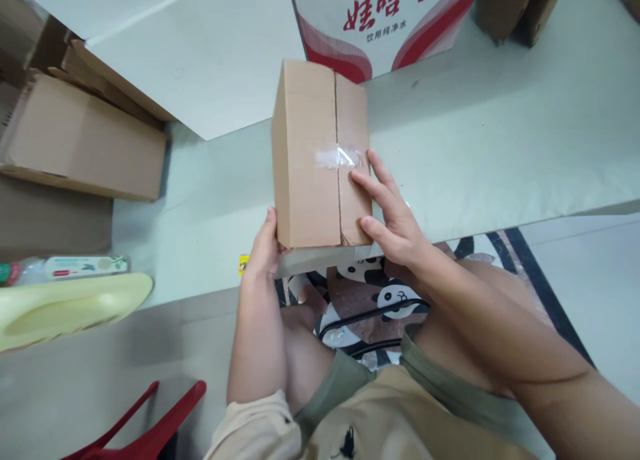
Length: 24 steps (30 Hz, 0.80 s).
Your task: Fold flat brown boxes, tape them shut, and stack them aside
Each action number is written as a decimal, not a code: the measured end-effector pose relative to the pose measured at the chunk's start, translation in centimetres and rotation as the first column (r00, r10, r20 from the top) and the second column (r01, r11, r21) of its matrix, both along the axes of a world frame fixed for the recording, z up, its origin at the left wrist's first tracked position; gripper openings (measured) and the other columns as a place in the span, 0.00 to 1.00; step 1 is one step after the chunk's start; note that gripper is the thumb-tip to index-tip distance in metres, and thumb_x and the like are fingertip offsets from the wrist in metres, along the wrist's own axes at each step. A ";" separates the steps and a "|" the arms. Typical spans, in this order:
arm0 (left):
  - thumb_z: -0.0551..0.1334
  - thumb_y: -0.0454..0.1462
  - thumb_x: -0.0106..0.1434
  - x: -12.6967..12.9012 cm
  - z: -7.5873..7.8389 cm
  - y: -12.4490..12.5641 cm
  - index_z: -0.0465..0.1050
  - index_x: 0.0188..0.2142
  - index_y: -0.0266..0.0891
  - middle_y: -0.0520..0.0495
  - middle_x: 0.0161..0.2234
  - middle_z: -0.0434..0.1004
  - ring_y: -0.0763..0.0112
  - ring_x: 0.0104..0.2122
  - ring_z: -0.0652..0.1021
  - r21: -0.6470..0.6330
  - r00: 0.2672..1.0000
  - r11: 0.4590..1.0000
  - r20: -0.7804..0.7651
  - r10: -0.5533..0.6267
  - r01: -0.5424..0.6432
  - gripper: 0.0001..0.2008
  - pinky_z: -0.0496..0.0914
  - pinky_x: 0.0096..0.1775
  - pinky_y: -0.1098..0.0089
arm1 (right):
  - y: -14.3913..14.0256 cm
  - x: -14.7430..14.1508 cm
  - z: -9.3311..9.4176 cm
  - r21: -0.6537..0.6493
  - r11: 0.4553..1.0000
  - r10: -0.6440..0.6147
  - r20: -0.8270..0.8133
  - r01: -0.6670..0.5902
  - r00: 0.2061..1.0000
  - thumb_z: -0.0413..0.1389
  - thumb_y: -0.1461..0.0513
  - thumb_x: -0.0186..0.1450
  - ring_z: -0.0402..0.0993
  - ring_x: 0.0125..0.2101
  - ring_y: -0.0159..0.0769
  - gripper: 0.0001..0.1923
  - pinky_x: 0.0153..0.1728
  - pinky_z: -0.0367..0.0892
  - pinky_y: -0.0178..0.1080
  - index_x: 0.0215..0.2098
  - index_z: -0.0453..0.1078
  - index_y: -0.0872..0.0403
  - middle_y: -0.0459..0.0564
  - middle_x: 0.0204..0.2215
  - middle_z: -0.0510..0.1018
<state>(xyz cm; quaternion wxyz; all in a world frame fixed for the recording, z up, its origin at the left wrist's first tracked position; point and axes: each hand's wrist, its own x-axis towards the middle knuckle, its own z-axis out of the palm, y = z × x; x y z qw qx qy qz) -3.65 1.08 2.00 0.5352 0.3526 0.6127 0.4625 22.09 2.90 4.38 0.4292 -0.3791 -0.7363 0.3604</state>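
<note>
A brown cardboard box (pixel 313 180) stands in the middle of the view, its top flaps closed along a centre seam. A short strip of clear tape (pixel 340 157) crosses that seam. My left hand (pixel 263 250) grips the box's near left corner from the side. My right hand (pixel 393 210) lies flat on the right flap, fingers spread, fingertips just below the tape. The box rests on a pale green surface (pixel 500 153) in front of my knees.
Flattened and folded cardboard boxes (pixel 85 137) lie at the left. A white carton with red Chinese lettering (pixel 385 20) stands behind the box. A pale yellow slipper (pixel 65 307) and a plastic bottle (pixel 65 267) lie at the left edge. Red chair legs (pixel 150 427) show below.
</note>
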 end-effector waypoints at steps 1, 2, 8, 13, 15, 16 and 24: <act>0.62 0.62 0.59 0.1 0.2 -0.2 0.70 0.28 0.41 0.54 0.14 0.60 0.74 0.12 0.64 -0.083 0.999 0.996 0.025 -0.025 0.027 0.27 0.54 0.15 0.73 | 0.0 0.1 0.0 -0.010 1.000 -0.015 -0.005 0.015 1.000 0.46 0.40 0.71 0.40 0.76 0.48 0.34 0.73 0.49 0.59 0.69 0.60 0.43 0.48 0.76 0.47; 0.64 0.60 0.58 0.2 0.5 -0.4 0.68 0.26 0.41 0.56 0.12 0.56 0.76 0.11 0.60 -0.160 0.996 0.984 0.052 -0.070 0.078 0.25 0.51 0.14 0.74 | 0.1 0.2 0.0 -0.017 0.999 -0.029 -0.017 0.029 0.999 0.45 0.40 0.71 0.41 0.76 0.48 0.33 0.73 0.50 0.59 0.69 0.61 0.44 0.49 0.76 0.48; 0.68 0.54 0.57 -0.1 1.0 -0.5 0.74 0.37 0.39 0.50 0.22 0.74 0.76 0.14 0.68 -0.221 0.930 0.918 -0.087 -0.356 0.330 0.21 0.53 0.15 0.75 | 0.6 0.7 -0.6 -0.033 0.999 -0.025 -0.106 0.022 0.994 0.44 0.40 0.71 0.48 0.74 0.48 0.32 0.72 0.51 0.58 0.65 0.66 0.45 0.50 0.74 0.54; 0.66 0.60 0.57 -1.4 0.2 1.1 0.70 0.56 0.46 0.39 0.60 0.74 0.56 0.57 0.77 0.589 0.801 0.802 -0.434 0.413 -0.094 0.34 0.76 0.51 0.59 | 0.6 0.4 -0.1 -0.073 0.994 0.072 -0.077 -0.078 0.994 0.48 0.41 0.71 0.50 0.74 0.49 0.30 0.71 0.52 0.58 0.63 0.69 0.46 0.52 0.74 0.55; 0.59 0.60 0.62 -1.5 0.8 1.2 0.70 0.60 0.48 0.43 0.66 0.68 0.54 0.68 0.66 0.747 0.762 0.659 -0.476 0.440 0.086 0.32 0.65 0.65 0.51 | 0.3 0.2 0.4 -0.081 0.979 0.179 -0.066 -0.184 0.982 0.49 0.43 0.71 0.51 0.74 0.48 0.29 0.71 0.53 0.56 0.63 0.69 0.46 0.52 0.74 0.54; 0.56 0.59 0.65 -1.4 1.2 1.1 0.71 0.60 0.49 0.45 0.66 0.68 0.55 0.70 0.64 0.770 0.744 0.605 -0.522 0.416 0.202 0.30 0.59 0.69 0.49 | 0.2 0.1 0.6 -0.083 0.966 0.238 -0.064 -0.243 0.969 0.50 0.44 0.72 0.51 0.73 0.47 0.28 0.71 0.53 0.55 0.64 0.69 0.46 0.51 0.74 0.54; 0.49 0.53 0.70 -0.5 1.5 0.5 0.81 0.49 0.50 0.46 0.51 0.79 0.54 0.58 0.73 0.779 0.694 0.537 -0.582 0.425 0.324 0.24 0.63 0.65 0.45 | 1.0 0.2 -0.5 -0.047 0.994 -0.089 0.203 0.101 0.975 0.49 0.55 0.71 0.77 0.52 0.46 0.21 0.55 0.72 0.52 0.59 0.71 0.52 0.56 0.51 0.81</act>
